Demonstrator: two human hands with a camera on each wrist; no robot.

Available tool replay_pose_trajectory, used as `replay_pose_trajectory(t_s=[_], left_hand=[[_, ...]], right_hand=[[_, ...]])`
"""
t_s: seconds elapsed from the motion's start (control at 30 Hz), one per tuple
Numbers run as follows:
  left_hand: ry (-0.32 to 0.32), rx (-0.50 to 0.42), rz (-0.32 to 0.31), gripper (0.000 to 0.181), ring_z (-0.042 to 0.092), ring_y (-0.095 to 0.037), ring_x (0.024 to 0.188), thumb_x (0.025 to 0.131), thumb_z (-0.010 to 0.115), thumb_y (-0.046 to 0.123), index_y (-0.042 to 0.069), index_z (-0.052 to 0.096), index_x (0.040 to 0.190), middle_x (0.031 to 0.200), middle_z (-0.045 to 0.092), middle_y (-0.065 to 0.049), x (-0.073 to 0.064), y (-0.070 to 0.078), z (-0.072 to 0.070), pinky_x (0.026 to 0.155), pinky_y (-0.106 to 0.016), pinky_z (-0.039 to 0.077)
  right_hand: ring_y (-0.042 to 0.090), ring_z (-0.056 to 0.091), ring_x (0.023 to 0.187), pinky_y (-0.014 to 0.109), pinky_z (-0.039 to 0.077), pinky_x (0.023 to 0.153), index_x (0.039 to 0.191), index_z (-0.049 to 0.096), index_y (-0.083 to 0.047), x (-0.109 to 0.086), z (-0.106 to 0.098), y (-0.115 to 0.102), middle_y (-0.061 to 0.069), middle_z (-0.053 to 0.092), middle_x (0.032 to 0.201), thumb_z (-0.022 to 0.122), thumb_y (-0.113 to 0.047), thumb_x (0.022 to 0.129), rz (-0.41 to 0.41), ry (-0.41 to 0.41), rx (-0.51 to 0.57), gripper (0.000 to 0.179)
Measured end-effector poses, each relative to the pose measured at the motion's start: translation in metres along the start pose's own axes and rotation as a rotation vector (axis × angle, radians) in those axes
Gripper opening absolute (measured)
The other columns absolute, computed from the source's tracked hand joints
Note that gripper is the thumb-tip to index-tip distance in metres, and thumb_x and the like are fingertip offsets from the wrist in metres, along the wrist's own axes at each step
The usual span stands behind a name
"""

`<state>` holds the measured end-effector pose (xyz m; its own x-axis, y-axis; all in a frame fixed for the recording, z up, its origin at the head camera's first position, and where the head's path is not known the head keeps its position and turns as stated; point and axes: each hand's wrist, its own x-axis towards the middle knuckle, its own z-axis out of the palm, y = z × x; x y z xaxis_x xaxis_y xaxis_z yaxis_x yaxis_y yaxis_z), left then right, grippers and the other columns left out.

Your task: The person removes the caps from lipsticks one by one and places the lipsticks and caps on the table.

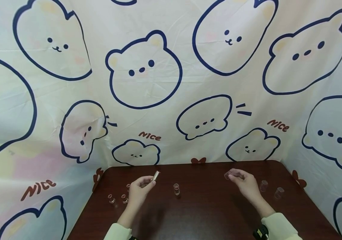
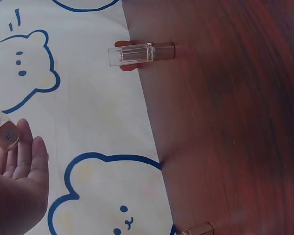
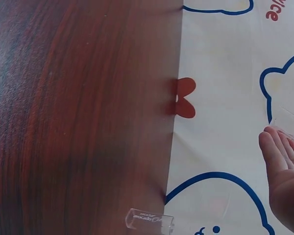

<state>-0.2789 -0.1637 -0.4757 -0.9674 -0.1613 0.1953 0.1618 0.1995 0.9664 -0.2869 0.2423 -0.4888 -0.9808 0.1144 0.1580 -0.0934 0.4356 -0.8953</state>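
Observation:
Over the left part of the table, my left hand pinches a small gold lipstick tube, tilted, between thumb and fingers. The left wrist view shows the round label on its base. On the right, my right hand holds a clear plastic cap at its fingertips, apart from the tube. Fingers cover part of that cap. Between the hands another lipstick tube stands upright, with a clear upper part and a rose-gold base.
Several similar tubes stand left of my left hand, some partly hidden behind it. Beside my right wrist stand two clear caps, a nearer one and another. A patterned cloth rises behind the dark wooden table.

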Motion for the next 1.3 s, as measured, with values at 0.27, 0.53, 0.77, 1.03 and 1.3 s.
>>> replay_pose_trajectory(t_s=[0.27,0.53,0.77,1.03,1.3], left_hand=[[-0.01,-0.035,-0.044,0.024,0.068,-0.019,0.092,0.083,0.075,0.005,-0.005,0.066,0.104,0.099,0.07,-0.013,-0.002,-0.007,-0.003,0.072,-0.023,0.053],[-0.048,-0.009,-0.054,0.029,0.067,-0.023,0.096,0.083,0.075,0.002,-0.005,0.064,0.11,0.102,0.069,-0.014,-0.002,-0.016,-0.002,0.073,-0.023,0.053],[-0.05,0.033,-0.015,0.029,0.067,-0.027,0.097,0.084,0.074,0.003,-0.005,0.067,0.11,0.1,0.069,-0.016,-0.004,-0.026,-0.003,0.073,-0.025,0.053],[-0.005,0.104,0.003,0.027,0.065,-0.023,0.093,0.082,0.076,0.004,-0.003,0.069,0.108,0.099,0.07,-0.013,-0.005,-0.035,-0.002,0.069,-0.022,0.052],[0.062,0.26,0.064,0.024,0.065,-0.021,0.084,0.077,0.08,0.003,-0.003,0.071,0.099,0.089,0.071,-0.008,-0.007,-0.052,0.0,0.067,-0.023,0.049]], right_hand=[[0.033,0.063,0.107,0.036,0.052,0.085,0.12,0.063,0.003,0.003,0.01,0.008,0.019,0.067,0.111,0.067,-0.018,0.094,-0.049,0.017,-0.093,0.034],[0.032,0.066,0.1,0.039,0.054,0.081,0.116,0.066,0.003,0.009,0.018,0.021,0.018,0.068,0.107,0.067,-0.013,0.093,-0.081,0.023,-0.182,0.028],[0.034,0.067,0.097,0.065,0.023,0.103,0.114,0.067,0.002,0.012,0.021,0.033,0.018,0.069,0.106,0.069,-0.011,0.091,-0.097,0.001,-0.256,0.026],[0.029,0.067,0.09,0.058,0.041,0.094,0.113,0.067,0.004,0.016,0.026,0.039,0.015,0.069,0.1,0.069,-0.005,0.089,-0.076,-0.02,-0.278,0.025],[0.026,0.066,0.088,0.041,0.054,0.07,0.109,0.067,0.004,0.016,0.033,0.046,0.012,0.07,0.097,0.071,-0.005,0.087,-0.017,-0.037,-0.327,0.025]])
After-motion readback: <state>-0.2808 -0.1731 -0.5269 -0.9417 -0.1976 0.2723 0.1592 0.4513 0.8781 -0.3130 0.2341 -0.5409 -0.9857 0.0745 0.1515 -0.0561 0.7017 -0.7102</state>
